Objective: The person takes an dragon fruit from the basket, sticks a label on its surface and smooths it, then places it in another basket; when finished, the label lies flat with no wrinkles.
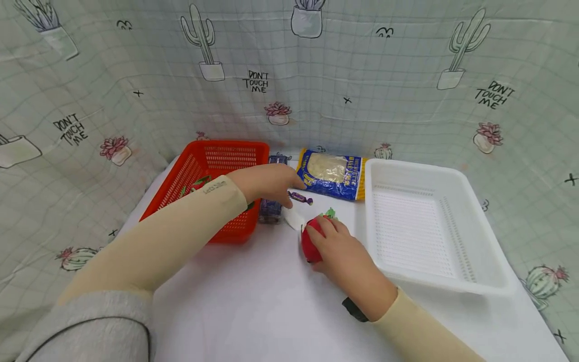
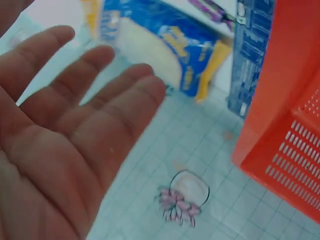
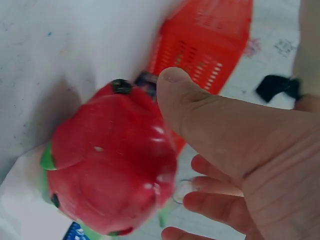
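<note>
A red dragon fruit [image 1: 310, 245] with green leaf tips is on the white table. My right hand [image 1: 340, 251] reaches over its right side, fingers overlapping it in the head view. From the right wrist, the thumb [image 3: 182, 97] lies near the edge of the fruit [image 3: 112, 160], and background shows between fruit and fingertips. My left hand [image 1: 268, 182] stretches over the table beside the red basket [image 1: 237, 239], fingers extended, palm bare in the left wrist view. Just by its fingertips lies a purple-wrapped candy [image 1: 300, 198].
A blue see-through package [image 1: 270, 211] stands along the basket's right side. Behind the candy is a blue and yellow packet [image 1: 332, 173]. A white plastic tray [image 1: 411, 231] sits on the right. Something white and flat [image 1: 293, 218] lies by the fruit. Red and green items [image 1: 199, 183] lie in the basket.
</note>
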`<control>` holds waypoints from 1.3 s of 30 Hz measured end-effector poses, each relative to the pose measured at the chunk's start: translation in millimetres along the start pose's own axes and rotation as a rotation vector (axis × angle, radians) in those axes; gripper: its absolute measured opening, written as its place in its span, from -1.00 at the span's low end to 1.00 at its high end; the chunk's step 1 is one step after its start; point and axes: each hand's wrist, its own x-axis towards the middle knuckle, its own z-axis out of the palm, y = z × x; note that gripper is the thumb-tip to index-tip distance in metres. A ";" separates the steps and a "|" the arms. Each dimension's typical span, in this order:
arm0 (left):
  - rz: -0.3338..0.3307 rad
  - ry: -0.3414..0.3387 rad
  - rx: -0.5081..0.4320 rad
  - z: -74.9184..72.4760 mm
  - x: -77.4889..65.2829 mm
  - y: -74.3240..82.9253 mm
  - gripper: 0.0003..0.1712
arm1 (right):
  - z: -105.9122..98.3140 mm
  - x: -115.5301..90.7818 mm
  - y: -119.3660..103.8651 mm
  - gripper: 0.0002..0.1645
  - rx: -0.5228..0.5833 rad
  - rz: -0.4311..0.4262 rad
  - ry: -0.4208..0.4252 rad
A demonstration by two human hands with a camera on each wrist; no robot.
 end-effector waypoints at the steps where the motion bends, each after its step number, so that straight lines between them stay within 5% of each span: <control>1: -0.005 -0.023 0.004 1.0 7.5 1.5 -0.31 | -1.5 -2.9 -0.3 0.06 0.004 -0.001 0.005; 8: 0.033 -0.155 0.076 20.1 59.4 4.2 -0.38 | -13.2 -29.6 -5.0 0.02 0.005 -0.019 0.009; 14: -0.135 -0.221 0.049 30.6 88.3 2.2 -0.34 | -17.5 -43.4 -7.3 -0.07 0.042 -0.044 0.023; 20: -0.242 -0.236 0.078 36.6 95.8 2.6 -0.39 | -16.0 -49.5 -3.7 -0.11 0.025 -0.067 0.066; 24: -0.225 -0.219 0.066 47.4 102.9 1.0 -0.48 | -15.1 -52.3 -0.1 -0.14 0.036 -0.072 0.082; 29: -0.165 -0.188 0.049 50.8 101.5 0.3 -0.82 | -11.3 -48.8 -1.6 -0.12 0.067 -0.052 0.091; 39: -0.148 -0.168 -0.133 39.1 84.8 7.8 -0.88 | 20.3 25.6 -13.6 0.12 0.212 0.241 0.032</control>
